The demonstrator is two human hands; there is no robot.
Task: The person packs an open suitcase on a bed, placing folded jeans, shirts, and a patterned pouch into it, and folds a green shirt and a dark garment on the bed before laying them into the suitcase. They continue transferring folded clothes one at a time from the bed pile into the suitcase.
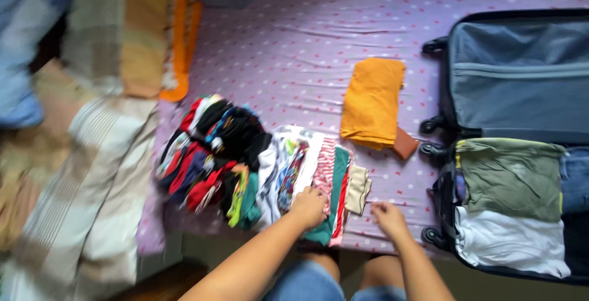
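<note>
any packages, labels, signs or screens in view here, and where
No signs, screens or readable labels show.
Suitcase: the only container, lying open on the right side of the bed, dark shell, grey-blue zipped lining, with folded clothes in the lower half.
Row of folded clothes: many colours, along the bed's near edge; the left hand rests on it, the right hand is on the sheet beside it.
</note>
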